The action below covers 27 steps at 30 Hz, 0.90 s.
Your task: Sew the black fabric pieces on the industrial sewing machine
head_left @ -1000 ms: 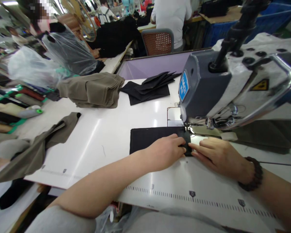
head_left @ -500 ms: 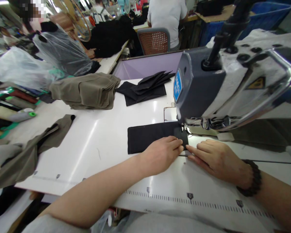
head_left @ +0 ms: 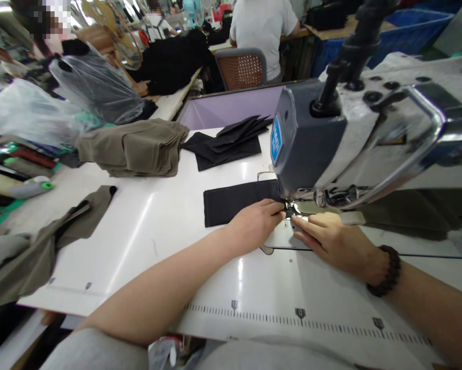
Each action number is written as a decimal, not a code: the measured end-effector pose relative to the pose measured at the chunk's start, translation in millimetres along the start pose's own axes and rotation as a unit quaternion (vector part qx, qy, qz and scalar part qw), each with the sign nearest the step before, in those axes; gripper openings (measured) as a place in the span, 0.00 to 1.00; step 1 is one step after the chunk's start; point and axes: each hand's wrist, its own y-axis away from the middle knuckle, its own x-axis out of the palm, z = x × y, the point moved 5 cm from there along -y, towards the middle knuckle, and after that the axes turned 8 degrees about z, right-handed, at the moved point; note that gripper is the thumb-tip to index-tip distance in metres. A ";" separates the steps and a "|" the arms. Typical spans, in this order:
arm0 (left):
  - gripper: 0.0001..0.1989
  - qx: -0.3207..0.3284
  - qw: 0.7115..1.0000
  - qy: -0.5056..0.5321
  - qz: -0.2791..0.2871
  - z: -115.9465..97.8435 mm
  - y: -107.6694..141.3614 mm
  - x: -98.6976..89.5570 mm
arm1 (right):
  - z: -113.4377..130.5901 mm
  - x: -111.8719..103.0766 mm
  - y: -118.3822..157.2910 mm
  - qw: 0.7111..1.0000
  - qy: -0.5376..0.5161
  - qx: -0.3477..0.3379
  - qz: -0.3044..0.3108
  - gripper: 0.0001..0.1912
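Observation:
A black fabric piece [head_left: 231,202] lies flat on the white sewing table, its right end at the presser foot [head_left: 291,207] of a sewing machine [head_left: 311,133]. My left hand [head_left: 254,226] rests over its near right part, fingers pressed together and closed on the edge by the foot. My right hand [head_left: 333,241] is just right of the foot, index finger stretched to the fabric's corner and thumb apart below it; the other fingers are bent. The needle is hard to make out behind the machine head.
Beyond the fabric lie a stack of brown fabric pieces [head_left: 134,146] and several black pieces [head_left: 231,146]. A brown strip [head_left: 80,218] lies at left. More dark fabric [head_left: 411,210] sits under the machine arm. A ruler scale [head_left: 269,314] runs along the front edge. A person [head_left: 259,36] sits beyond.
The black fabric piece and both my hands have moved away from me, toward the far side of the table. The fabric's near right corner has come up to the presser foot.

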 end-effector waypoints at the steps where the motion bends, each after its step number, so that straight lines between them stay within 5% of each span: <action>1: 0.10 -0.002 1.000 0.003 0.001 1.4 -1.4 -0.2 | -0.6 0.2 -0.1 1.000 -0.004 0.005 0.000 0.16; 20: 0.10 -0.031 0.999 -0.006 -0.024 13.2 -8.4 0.5 | 0.0 -2.6 0.1 1.000 -0.008 0.008 0.002 0.16; 27: 0.11 -0.095 0.995 -0.036 -0.021 16.5 -13.8 5.1 | -2.8 2.9 2.3 1.000 0.004 0.017 0.006 0.15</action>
